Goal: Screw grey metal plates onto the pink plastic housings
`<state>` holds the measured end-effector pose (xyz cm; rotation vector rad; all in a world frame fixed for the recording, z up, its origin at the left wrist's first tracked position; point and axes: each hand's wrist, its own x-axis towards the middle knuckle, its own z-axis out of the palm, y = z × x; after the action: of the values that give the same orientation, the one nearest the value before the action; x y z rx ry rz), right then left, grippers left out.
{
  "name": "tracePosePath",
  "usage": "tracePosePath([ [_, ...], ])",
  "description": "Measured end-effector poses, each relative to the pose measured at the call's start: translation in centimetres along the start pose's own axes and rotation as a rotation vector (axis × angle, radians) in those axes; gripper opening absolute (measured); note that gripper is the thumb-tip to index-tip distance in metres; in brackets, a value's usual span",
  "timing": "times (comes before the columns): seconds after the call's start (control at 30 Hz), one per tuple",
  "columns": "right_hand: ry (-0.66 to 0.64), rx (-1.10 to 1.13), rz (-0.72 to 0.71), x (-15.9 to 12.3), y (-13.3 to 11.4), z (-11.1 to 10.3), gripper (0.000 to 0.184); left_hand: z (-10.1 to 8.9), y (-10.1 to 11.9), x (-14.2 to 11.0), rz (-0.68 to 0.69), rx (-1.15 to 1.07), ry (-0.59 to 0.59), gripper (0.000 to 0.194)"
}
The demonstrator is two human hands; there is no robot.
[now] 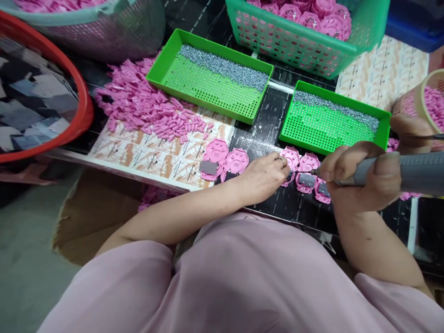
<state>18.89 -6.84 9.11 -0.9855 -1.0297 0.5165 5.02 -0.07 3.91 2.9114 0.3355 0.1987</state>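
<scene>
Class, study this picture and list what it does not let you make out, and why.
All in the head view:
- Left hand: what its fingertips touch, hidden by its own fingers.
- Grey cylindrical tool: rear end, cut off by the right edge.
- Small silvery metal pieces: exact shape, too small.
- Blue plastic container: far side, cut off by the top edge.

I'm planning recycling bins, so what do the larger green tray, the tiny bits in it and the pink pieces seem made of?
Green tray: probably moulded plastic, glossy, with a uniformly perforated floor.
Tiny bits: likely metal, silvery with small glints; plating unclear.
Pink pieces: apparently hard plastic, evenly coloured, with crisp moulded edges.
</scene>
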Motion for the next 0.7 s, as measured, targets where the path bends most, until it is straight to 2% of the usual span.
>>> tracePosePath([
  [0.23,-0.080,0.067,-0.124,0.5,0.4,0.3,0.029,0.0,0.0,0.2,0.003,-0.018,-0.009,0.017],
  [0.33,-0.163,0.034,-0.116,0.7,0.7,0.5,0.033,0.0,0.0,0.3,-0.013,-0.034,-0.038,0.017],
  [0.4,-0.186,0.013,-0.099,0.6,1.0,0.4,0.029,-0.1,0.0,0.3,-0.025,-0.038,-0.056,0.018],
  [0.47,-0.167,0.015,-0.083,0.3,1.2,0.2,0.009,-0.3,0.1,0.3,-0.030,-0.038,-0.065,0.018],
  [0.5,-0.166,0.028,-0.075,0.2,1.2,0.1,0.006,-0.3,0.1,0.3,-0.029,-0.037,-0.062,0.018],
  [0.57,-0.180,0.059,-0.070,0.4,0.9,-0.4,0.026,-0.3,0.0,0.2,-0.025,-0.034,-0.043,0.017],
  [0.6,-0.179,0.070,-0.082,0.8,0.6,-0.7,0.028,-0.3,0.0,0.2,-0.018,-0.033,-0.031,0.016],
  [0.67,-0.106,0.056,-0.148,2.1,0.0,-1.5,0.015,-0.2,-0.1,0.1,-0.006,-0.028,-0.010,0.014],
  [0.7,-0.020,0.034,-0.205,2.9,-0.2,-2.0,0.014,-0.1,-0.1,0.1,-0.002,-0.021,0.002,0.014],
])
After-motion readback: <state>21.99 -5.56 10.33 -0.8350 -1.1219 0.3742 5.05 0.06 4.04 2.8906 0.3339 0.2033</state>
